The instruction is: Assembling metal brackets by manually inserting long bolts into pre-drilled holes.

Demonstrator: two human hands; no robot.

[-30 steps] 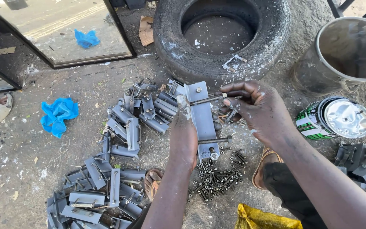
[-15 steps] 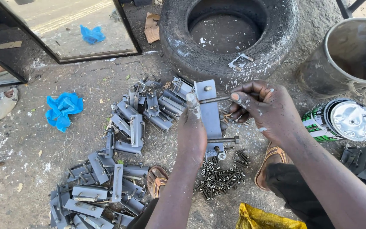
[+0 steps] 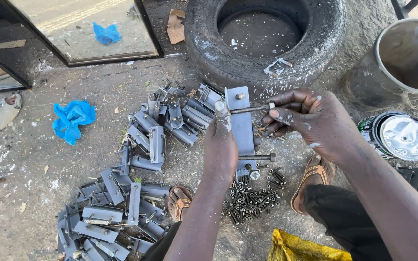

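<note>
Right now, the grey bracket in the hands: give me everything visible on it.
The grey metal bracket is a flat, painted plate, held roughly upright above the bolt pile on the ground. A long threaded bolt passes through its top end; a second bolt sticks out lower down, and a nut or bolt head sits near its bottom end. The left hand grips its left edge, thumb along it. The right hand pinches the upper bolt's free end. Paint looks dusty.

Grey metal bracket (image 3: 242,126) held upright, w/ two threaded bolts (image 3: 250,109) sticking out sideways, top & bottom.
</note>
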